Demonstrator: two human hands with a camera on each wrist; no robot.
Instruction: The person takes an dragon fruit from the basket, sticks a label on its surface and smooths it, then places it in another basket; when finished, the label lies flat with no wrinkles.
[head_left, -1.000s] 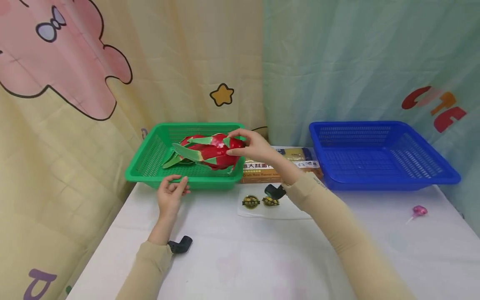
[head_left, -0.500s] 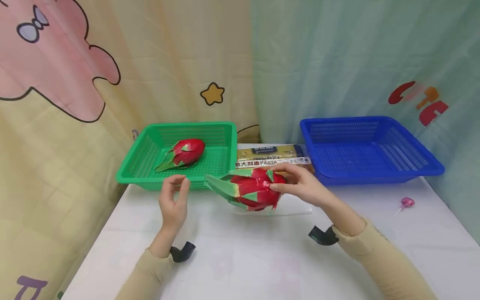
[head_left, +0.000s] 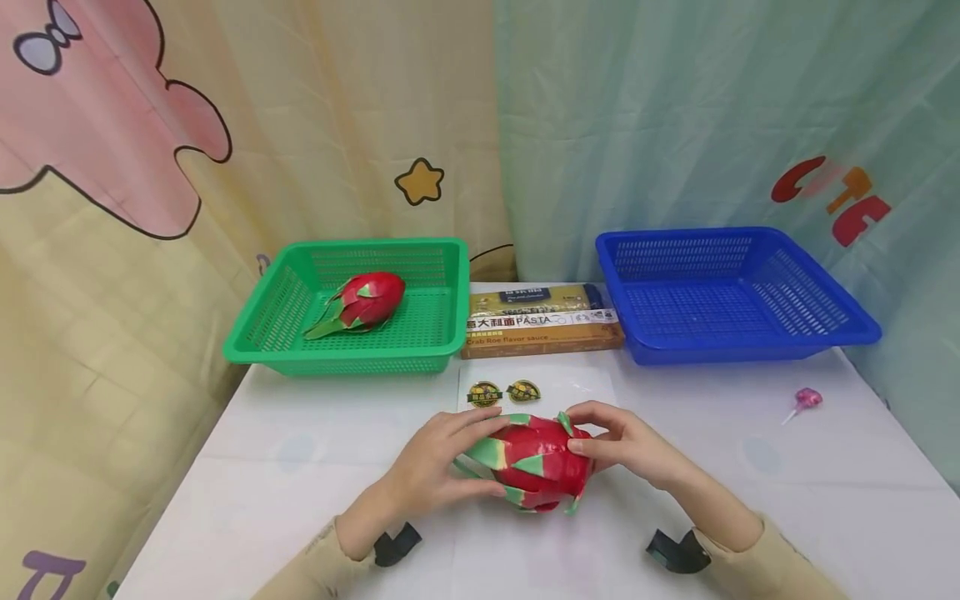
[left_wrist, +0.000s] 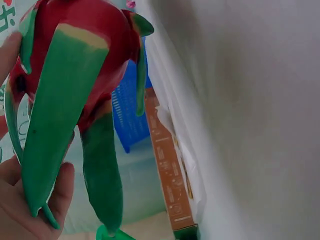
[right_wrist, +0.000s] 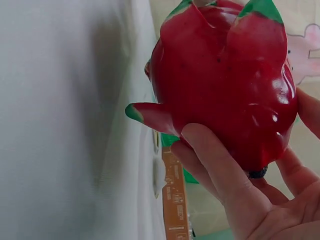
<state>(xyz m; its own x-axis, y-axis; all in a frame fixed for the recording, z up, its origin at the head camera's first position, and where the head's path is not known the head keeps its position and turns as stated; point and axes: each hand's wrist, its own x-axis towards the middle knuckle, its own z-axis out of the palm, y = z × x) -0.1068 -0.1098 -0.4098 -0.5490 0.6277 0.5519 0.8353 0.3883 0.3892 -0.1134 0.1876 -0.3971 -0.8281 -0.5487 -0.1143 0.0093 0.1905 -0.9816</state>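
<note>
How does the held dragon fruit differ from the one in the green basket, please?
The held dragon fruit is between the left hand and right hand, while the other dragon fruit lies untouched in the green basket. In the head view, the held dragon fruit looks larger; the other, farther back, looks smaller. Both are red with green scale tips.

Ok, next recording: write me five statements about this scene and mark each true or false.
1. The left hand and right hand both hold one dragon fruit. True.
2. The pasta box lies between the green basket and the blue basket. True.
3. The green basket has nothing in it. False: a second dragon fruit lies in it.
4. A lollipop lies on the table. True.
5. The lollipop is nearer the left hand. False: it is nearer the right.
</note>
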